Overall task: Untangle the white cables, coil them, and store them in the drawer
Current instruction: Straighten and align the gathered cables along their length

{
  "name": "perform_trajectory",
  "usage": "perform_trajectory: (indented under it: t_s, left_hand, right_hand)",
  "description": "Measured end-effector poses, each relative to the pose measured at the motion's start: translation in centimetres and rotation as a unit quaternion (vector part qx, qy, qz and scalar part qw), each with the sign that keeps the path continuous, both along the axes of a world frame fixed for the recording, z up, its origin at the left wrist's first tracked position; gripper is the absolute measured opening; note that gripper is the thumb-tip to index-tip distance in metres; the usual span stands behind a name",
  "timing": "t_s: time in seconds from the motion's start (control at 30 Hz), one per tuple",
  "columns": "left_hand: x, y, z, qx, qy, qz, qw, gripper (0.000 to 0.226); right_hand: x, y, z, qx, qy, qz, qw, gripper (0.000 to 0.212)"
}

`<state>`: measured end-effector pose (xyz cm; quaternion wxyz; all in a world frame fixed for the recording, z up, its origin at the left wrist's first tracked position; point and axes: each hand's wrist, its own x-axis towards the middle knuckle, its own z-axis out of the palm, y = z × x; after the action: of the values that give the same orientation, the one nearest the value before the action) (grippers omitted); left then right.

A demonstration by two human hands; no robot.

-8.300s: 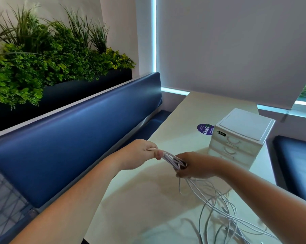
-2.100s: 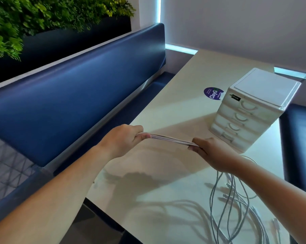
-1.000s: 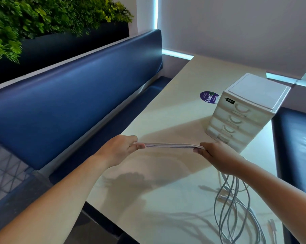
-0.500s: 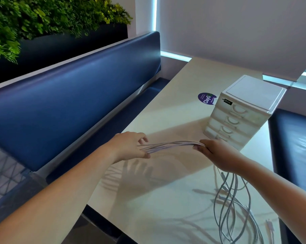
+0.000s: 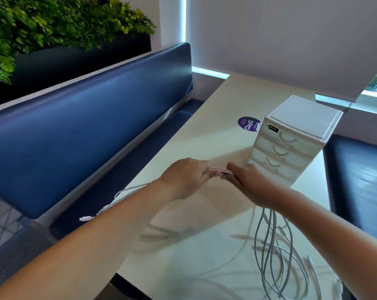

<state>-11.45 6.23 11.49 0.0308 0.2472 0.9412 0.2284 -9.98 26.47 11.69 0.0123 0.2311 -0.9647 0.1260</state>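
A bundle of white cables [image 5: 221,171] runs between my two hands, held a little above the cream table [image 5: 205,131]. My left hand [image 5: 187,178] grips the bundle, and loose cable ends [image 5: 109,205] with plugs trail out behind it over the table's left edge. My right hand [image 5: 248,185] grips the same bundle right beside the left hand. Below my right hand the cables hang in long loops [image 5: 274,256] onto the table. The white drawer unit [image 5: 291,139] stands just beyond my hands with all its drawers closed.
A purple round sticker [image 5: 248,124] lies on the table left of the drawer unit. A blue padded bench [image 5: 85,126] runs along the left, with green plants [image 5: 42,24] above it. Another dark seat [image 5: 361,187] is at the right.
My left hand let go of the taut bundle, slid right and gripped it again next to my right hand. The freed cable ends now trail off to the left.
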Motion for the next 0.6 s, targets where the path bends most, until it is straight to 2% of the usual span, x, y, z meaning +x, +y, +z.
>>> perform_trajectory:
  t_s: [0.1,0.2,0.33,0.47,0.6]
  left_hand:
    - [-0.6,-0.7,0.6,-0.036,0.050,0.001,0.998,0.045]
    - [-1.4,-1.5,0.9,-0.047,0.058,0.002,0.997,0.045]
    - [-1.7,-1.7,0.9,-0.047,0.063,-0.001,0.997,0.048]
    - [-2.0,-2.2,1.4,-0.048,0.074,-0.001,0.996,0.048]
    - [-2.1,-2.9,1.7,-0.039,0.100,0.001,0.994,0.048]
  right_hand:
    - [0.0,-0.2,-0.2,-0.018,0.020,0.026,0.999,0.035]
    - [0.2,-0.4,0.0,-0.040,0.052,0.029,0.997,0.021]
    - [0.6,-0.4,0.1,-0.059,0.080,-0.010,0.995,0.024]
    - [0.4,0.1,-0.2,-0.028,0.043,-0.074,0.996,0.037]
    - [0.2,0.3,-0.3,-0.113,-0.053,-0.027,0.992,0.015]
